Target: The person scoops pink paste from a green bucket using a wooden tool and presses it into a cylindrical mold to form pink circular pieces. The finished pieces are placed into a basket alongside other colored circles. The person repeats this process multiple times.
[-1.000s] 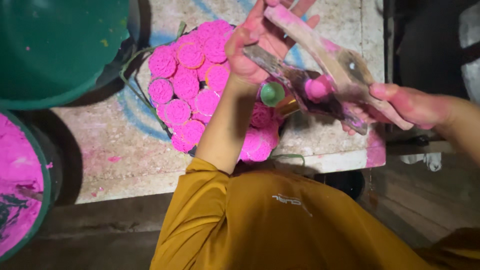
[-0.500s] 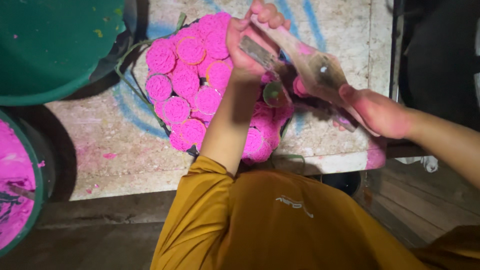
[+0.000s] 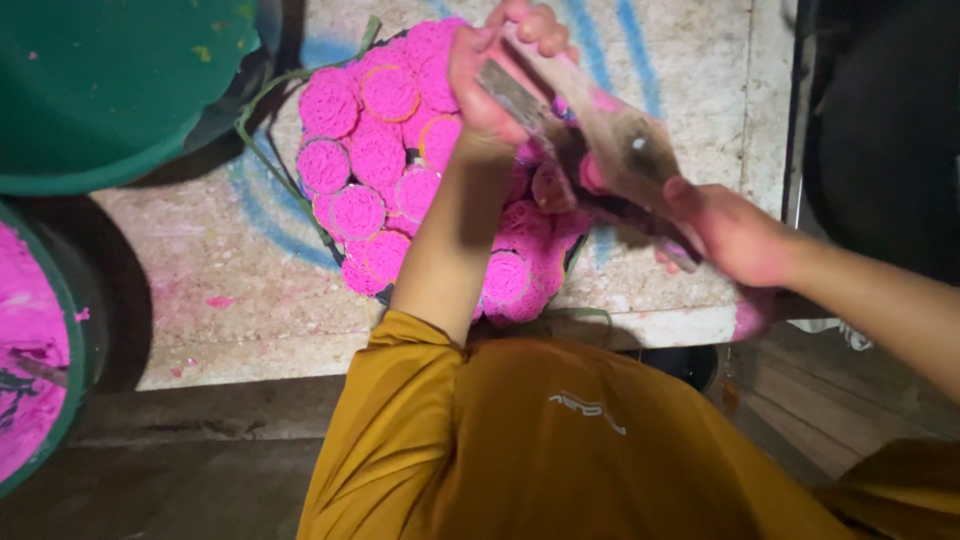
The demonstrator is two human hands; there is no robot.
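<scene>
Both hands (image 3: 500, 75) on wooden tool (image 3: 610, 140) nr table edge (image 3: 640, 325).

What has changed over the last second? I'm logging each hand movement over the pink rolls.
The left hand has moved up toward the far edge of the pink rolls, keeping its grip on the wooden tool. The right hand has slid inward along the tool, closer to the bundle. The small green piece seen earlier is no longer visible. The rolls, the stone table and the green tub have stayed put.
</scene>
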